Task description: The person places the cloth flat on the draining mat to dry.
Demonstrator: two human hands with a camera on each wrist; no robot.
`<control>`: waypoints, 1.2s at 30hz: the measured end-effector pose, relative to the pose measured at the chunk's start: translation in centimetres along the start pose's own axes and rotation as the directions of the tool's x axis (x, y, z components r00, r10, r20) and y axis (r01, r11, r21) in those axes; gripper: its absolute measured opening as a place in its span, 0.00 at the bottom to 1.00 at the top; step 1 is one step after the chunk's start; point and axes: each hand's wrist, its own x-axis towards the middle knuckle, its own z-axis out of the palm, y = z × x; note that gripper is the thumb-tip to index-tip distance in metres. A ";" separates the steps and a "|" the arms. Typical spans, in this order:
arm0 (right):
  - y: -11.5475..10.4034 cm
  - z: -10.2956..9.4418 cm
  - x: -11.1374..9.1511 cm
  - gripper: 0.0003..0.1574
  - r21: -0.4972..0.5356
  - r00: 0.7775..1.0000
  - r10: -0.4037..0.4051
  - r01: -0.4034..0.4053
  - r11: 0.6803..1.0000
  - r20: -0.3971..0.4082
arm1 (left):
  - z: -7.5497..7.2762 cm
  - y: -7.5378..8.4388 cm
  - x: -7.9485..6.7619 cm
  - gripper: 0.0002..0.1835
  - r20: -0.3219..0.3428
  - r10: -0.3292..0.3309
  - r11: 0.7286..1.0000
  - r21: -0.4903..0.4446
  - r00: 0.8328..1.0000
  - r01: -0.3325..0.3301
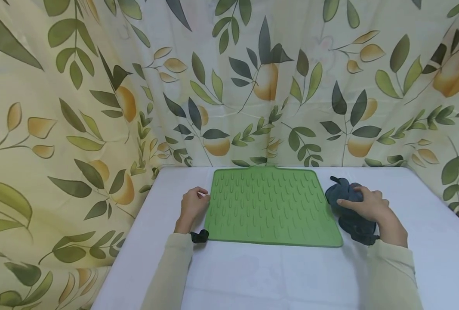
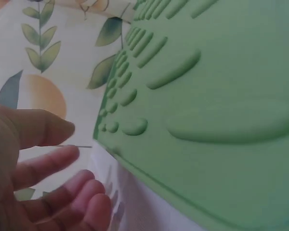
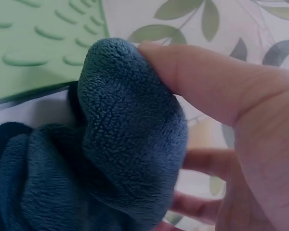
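A crumpled dark blue fleecy cloth [image 1: 345, 198] lies in a heap by the right edge of the green ridged mat [image 1: 268, 206]. My right hand [image 1: 372, 209] grips a fold of it between thumb and fingers; in the right wrist view the thumb presses the near side of the bunched cloth [image 3: 135, 130], with part of the fingers hidden behind. At the mat's left edge is my left hand [image 1: 194, 204], its fingers loosely bent. The left wrist view shows that hand [image 2: 43, 168] beside the raised ridges, thumb and fingertips apart with nothing between them.
The mat lies flat on a white-covered table [image 1: 237, 271], its tabbed side toward the back. A leaf-and-fruit patterned curtain [image 1: 229, 86] hangs behind the table and along its left side. A black strap [image 1: 200, 236] is at the left wrist.
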 end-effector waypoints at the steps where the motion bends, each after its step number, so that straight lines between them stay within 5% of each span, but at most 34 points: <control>1: 0.1 0.0 0.1 0.65 -0.007 0.999 0.018 -0.018 1.000 0.027 | 0.0 0.1 0.0 0.12 0.008 -0.018 1.000 0.005 1.000 0.018; 10: 0.6 0.7 0.8 0.76 -0.041 0.995 0.045 -0.042 0.998 0.084 | 0.6 0.3 0.2 0.18 0.076 -0.044 0.999 0.036 0.996 0.041; 19: 0.8 1.5 1.2 0.65 -0.032 1.000 0.029 -0.029 0.999 0.006 | 0.9 0.1 0.0 0.19 0.091 -0.063 0.996 0.063 0.994 0.058; 36: 1.7 1.6 0.8 0.52 0.063 0.984 0.135 -0.128 0.990 -0.115 | 0.9 -0.1 -0.4 0.15 0.061 -0.026 0.995 0.093 0.998 0.020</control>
